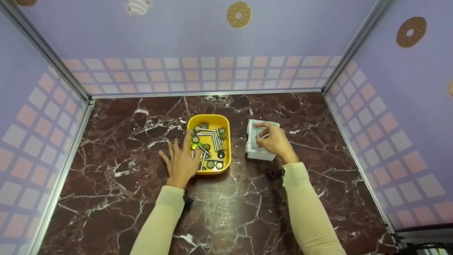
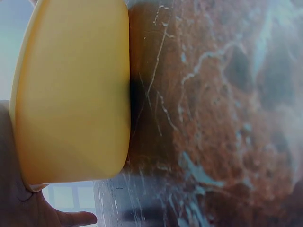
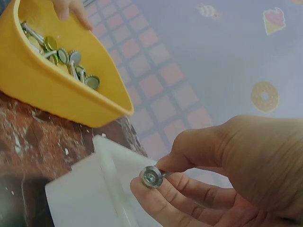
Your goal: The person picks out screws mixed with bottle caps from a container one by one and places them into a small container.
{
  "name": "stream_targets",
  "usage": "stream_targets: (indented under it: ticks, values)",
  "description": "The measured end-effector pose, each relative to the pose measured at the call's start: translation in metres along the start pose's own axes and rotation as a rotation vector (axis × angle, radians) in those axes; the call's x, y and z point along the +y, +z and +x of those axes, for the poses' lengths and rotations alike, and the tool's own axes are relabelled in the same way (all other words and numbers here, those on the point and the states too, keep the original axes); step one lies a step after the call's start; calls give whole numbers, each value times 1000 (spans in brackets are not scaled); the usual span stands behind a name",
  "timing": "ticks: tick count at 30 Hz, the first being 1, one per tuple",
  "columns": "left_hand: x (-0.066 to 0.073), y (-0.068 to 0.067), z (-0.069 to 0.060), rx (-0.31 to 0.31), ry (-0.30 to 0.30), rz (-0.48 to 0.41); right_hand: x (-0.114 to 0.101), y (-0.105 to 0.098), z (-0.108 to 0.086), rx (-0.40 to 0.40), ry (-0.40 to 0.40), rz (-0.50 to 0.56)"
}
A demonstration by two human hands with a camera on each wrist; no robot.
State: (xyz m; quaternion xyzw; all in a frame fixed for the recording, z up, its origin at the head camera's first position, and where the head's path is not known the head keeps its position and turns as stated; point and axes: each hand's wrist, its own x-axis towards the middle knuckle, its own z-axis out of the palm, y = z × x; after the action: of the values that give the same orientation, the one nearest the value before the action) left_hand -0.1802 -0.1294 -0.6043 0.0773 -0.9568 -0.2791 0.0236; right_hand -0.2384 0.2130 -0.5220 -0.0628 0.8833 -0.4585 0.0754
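Observation:
In the head view a yellow bin [image 1: 228, 141] holds several metal bolts [image 1: 219, 140] and bottle caps [image 1: 219, 165]. My left hand [image 1: 182, 161] rests on its left rim, fingers spread, with the thumb reaching over the inside. The left wrist view shows the bin's outer wall [image 2: 73, 94] beside that hand. To the right, my right hand [image 1: 276, 142] is above a white box [image 1: 260, 155], pinching a bolt [image 3: 151, 177] between thumb and fingers. The bolt's round head with a hex socket faces the right wrist camera. The inside of the white box is mostly hidden by the hand.
Both containers stand on a dark red marbled tabletop [image 1: 219, 205], with a gap between them. Purple panels [image 1: 198, 39] with checks and sweets enclose the back and sides. A dark object [image 1: 430, 248] sits at the lower right corner.

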Motion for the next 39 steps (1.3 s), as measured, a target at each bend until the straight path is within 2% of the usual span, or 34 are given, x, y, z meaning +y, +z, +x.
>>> stream_targets:
  ticks: [6, 12, 22, 32, 35, 39]
  values:
    - [1, -1, 1, -6, -3, 2, 10, -7, 4, 27, 16, -59]
    - [1, 0, 0, -3, -15, -7, 19, -12, 10, 20, 28, -119]
    - [2, 1, -1, 5, -14, -8, 20, -17, 21, -42, 15, -253]
    - [3, 1, 0, -5, -16, -12, 16, -10, 36, -96, -53, -415]
    - [3, 1, -1, -2, -17, -11, 15, -8, 40, -105, -53, -462]
    - [3, 1, -2, -3, -20, -7, 25, -5, 52, -125, -69, -503]
